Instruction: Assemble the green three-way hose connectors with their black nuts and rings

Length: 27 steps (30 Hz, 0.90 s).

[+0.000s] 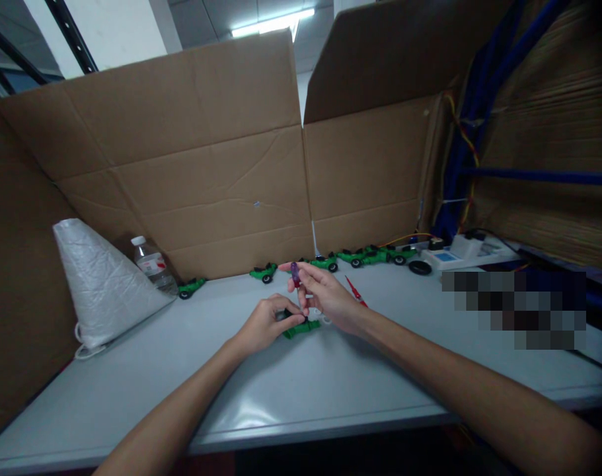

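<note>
My right hand (330, 295) grips a small screwdriver (295, 272) with a purple and red handle, its shaft pointing down. Below it, my left hand (267, 325) closes its fingers on a green toy car (301, 328) with black parts, held low over the white table (182, 383). The screwdriver's tip is hidden by the fingers, so I cannot tell whether it touches the car. Just right of my right hand lies a red pen-like tool (355, 291) with a thin tip. Some small pale pieces (324, 318) sit beside the car.
Several green toy cars (363, 256) line the back along a cardboard wall (206, 198); another car (191, 287) sits left. A silvery wrapped bag (102, 284) and a water bottle (152, 264) stand at left. A power strip (474, 248) and black ring (420, 268) lie at right.
</note>
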Tool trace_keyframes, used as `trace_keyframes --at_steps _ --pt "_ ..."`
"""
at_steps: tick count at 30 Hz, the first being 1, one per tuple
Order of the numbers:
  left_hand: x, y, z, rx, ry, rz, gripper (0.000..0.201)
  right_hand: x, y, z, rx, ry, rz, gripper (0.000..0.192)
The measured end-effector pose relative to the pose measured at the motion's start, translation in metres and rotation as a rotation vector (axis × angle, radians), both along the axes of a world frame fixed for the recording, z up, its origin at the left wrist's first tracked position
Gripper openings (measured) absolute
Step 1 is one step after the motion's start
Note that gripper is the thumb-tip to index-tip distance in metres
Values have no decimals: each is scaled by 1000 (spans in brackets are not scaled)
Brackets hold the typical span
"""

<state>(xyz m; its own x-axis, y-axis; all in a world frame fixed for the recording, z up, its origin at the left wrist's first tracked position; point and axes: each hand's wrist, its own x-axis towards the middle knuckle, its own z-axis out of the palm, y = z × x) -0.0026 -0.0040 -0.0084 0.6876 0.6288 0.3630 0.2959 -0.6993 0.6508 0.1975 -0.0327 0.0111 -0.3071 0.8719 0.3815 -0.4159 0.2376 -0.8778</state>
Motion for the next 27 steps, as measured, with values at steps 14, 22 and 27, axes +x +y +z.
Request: trace_keyframes --at_steps 14,22,27 --pt "0 0 0 4 -14 -5 28 -3 -5 2 8 -18 21 43" --pt "1 -1 1 -13 -3 -17 26 -3 -3 1 16 -50 -53 51" --pt "1 -4 3 3 -10 -33 24 -3 -6 3 14 -12 -8 45"
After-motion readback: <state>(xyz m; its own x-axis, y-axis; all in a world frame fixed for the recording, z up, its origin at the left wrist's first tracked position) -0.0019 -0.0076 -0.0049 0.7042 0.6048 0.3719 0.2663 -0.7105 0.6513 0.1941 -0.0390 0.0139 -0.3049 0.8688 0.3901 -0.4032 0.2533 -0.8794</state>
